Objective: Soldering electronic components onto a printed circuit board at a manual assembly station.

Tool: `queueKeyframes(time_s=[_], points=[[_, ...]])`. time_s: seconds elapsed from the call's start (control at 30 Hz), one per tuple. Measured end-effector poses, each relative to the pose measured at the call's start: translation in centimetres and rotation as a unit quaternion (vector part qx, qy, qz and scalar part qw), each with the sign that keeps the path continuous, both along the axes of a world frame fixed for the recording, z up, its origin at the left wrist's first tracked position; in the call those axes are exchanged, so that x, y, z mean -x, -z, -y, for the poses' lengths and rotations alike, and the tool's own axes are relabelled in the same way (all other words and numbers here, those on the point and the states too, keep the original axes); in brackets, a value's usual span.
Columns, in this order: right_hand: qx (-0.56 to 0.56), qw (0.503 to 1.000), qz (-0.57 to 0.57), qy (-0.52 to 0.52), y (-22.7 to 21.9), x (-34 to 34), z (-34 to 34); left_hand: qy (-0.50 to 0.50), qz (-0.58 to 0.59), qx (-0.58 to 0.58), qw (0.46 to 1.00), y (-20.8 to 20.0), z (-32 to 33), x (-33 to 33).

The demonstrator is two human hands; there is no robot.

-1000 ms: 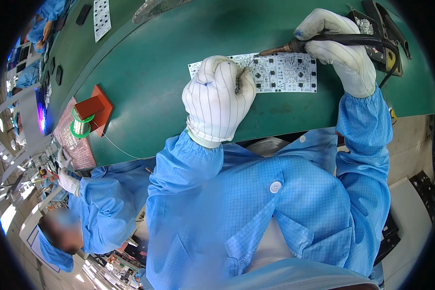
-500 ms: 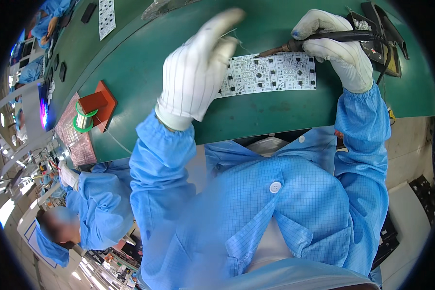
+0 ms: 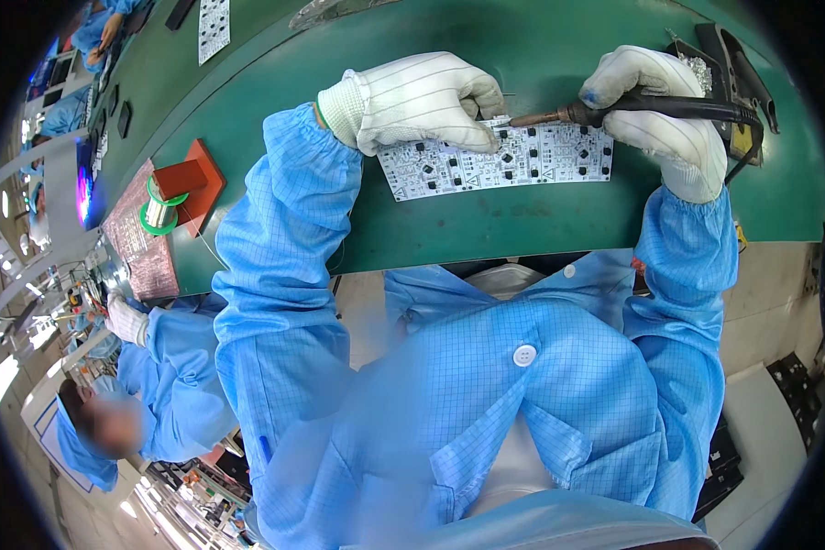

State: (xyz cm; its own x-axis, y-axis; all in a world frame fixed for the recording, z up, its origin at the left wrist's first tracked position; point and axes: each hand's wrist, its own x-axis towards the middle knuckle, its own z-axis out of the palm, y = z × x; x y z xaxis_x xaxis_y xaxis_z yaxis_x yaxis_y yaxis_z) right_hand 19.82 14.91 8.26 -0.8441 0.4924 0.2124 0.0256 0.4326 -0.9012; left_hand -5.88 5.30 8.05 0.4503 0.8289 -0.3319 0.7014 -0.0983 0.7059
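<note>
A white printed circuit board [image 3: 522,165], dotted with small dark parts, lies on the green table top. My right hand [image 3: 655,119], in a white glove, is closed around a soldering iron [image 3: 568,114] with a black cable. Its tip points left and meets the board's upper edge, as far as I can tell. Close to that tip, my gloved left hand [image 3: 431,103] has its fingers pinched over the board's upper left part. A thin end of solder wire juts out past its fingertips; the rest within the grip is hidden.
A green-rimmed solder spool [image 3: 159,213] sits at a red-brown stand [image 3: 206,188] on the left, beside pinkish bubble wrap [image 3: 142,238]. A black iron holder [image 3: 729,73] stands at the far right. Another board [image 3: 214,32] lies far left. A co-worker in blue [image 3: 179,385] sits left.
My left hand has come down from above, rotating to rest over the board's upper left. The board appears slightly lower and tilted. My right hand with the iron has moved slightly right and nearer.
</note>
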Motion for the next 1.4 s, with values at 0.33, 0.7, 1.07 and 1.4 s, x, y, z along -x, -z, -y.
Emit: queueKeyframes(time_s=[0.33, 0.7, 1.07, 1.4], points=[[-0.019, 1.0, 0.008, -0.002, 0.0, -0.4, -0.5, -0.012, -0.008, -0.009, 1.0, 0.2, 0.2, 0.0], [-0.164, 0.98, -0.043, 0.104, -0.1, -3.0, 0.7, -0.009, 0.032, 0.001, 0.999, 0.4, 0.3, 0.1], [-0.042, 0.834, -0.12, 0.537, 7.0, -11.9, 4.4, -0.033, 0.001, -0.027, 0.999, -0.7, 0.4, -0.6], [0.119, 0.928, -0.077, 0.344, 3.1, -5.2, 6.2, -0.043, 0.174, -0.038, 0.983, 0.9, 1.5, -1.2]])
